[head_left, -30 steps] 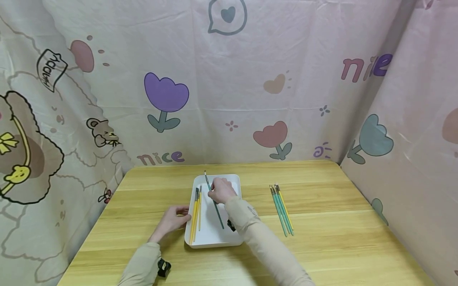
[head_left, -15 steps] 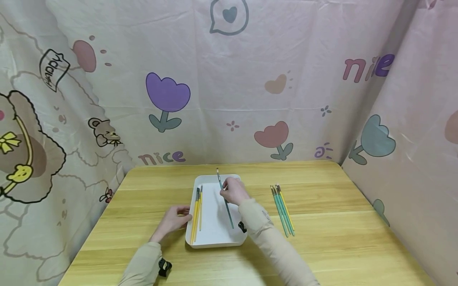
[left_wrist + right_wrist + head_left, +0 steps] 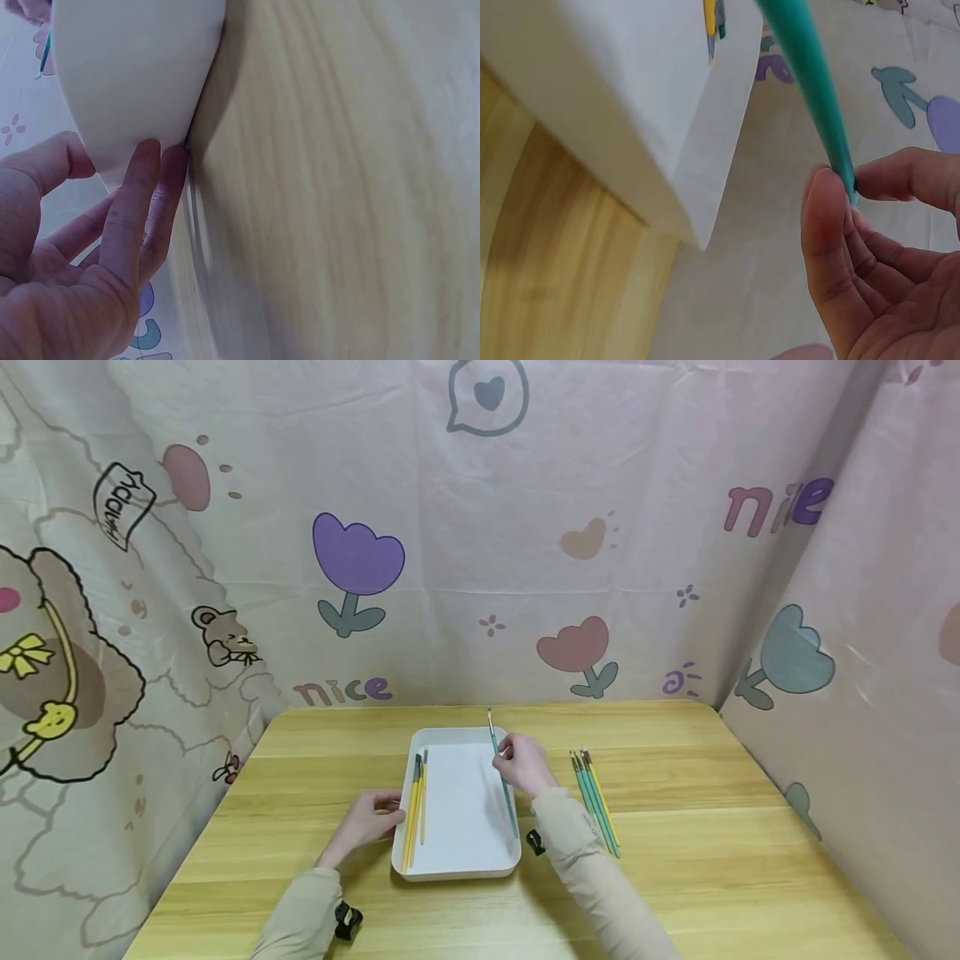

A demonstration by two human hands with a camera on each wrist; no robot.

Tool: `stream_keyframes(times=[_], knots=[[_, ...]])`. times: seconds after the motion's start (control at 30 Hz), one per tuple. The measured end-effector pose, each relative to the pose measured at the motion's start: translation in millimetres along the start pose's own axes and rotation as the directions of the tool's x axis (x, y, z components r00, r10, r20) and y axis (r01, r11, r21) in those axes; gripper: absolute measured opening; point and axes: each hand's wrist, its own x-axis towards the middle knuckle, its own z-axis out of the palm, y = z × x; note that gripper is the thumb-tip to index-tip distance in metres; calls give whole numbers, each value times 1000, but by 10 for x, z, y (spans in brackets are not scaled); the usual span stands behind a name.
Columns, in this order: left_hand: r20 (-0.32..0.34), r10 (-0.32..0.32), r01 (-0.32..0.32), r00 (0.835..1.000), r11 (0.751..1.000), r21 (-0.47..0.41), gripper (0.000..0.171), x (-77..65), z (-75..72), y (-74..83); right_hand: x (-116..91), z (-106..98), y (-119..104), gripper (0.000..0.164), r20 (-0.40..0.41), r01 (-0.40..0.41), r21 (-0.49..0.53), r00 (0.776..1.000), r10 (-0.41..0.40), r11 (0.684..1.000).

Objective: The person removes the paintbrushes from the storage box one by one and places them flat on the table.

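Observation:
A white rectangular tray [image 3: 461, 818] lies on the table, with several yellow paintbrushes [image 3: 414, 810] along its left side. My left hand [image 3: 365, 821] holds the tray's left wall. In the left wrist view the thumb is bent at the upper rim, and fingertips [image 3: 150, 154] touch the outer wall near the bottom. Over the tray's right edge, my right hand [image 3: 525, 764] pinches a green paintbrush [image 3: 511, 810] between thumb and index finger. Its bristles point away from me and its handle end slants down toward the tray's near right corner. The right wrist view shows the green handle [image 3: 810, 75] up close.
To the right of the tray, a row of green paintbrushes [image 3: 592, 793] lies on the wooden table [image 3: 697, 827] with a yellow paintbrush [image 3: 600, 789] beside them. The right sleeve [image 3: 592, 860] partly covers their lower ends. A printed curtain [image 3: 465, 568] hangs behind and at both sides.
My right hand has carried the green paintbrush from mid-tray rightward to the tray's right edge. The brush now leans less. My left hand keeps its hold on the tray.

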Motion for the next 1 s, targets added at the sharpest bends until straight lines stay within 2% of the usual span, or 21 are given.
stream_keyframes(times=[0.23,0.47,0.77,1.0], knots=[[0,2,-2,1000,1000,-9,41,4,3,-2,-52,-128,223,13,-48,-28,7,998,28,1000],[5,-4,4,1000,1000,-8,41,9,-1,-5,-119,-237,465,18,-120,-32,-76,993,23,997],[11,-24,24,1000,999,-21,41,7,6,-4,-186,-306,718,29,-140,-82,-90,988,68,993],[1,-27,27,1000,1000,-12,41,8,10,6,-224,-371,872,28,-133,-100,-102,987,86,990]])
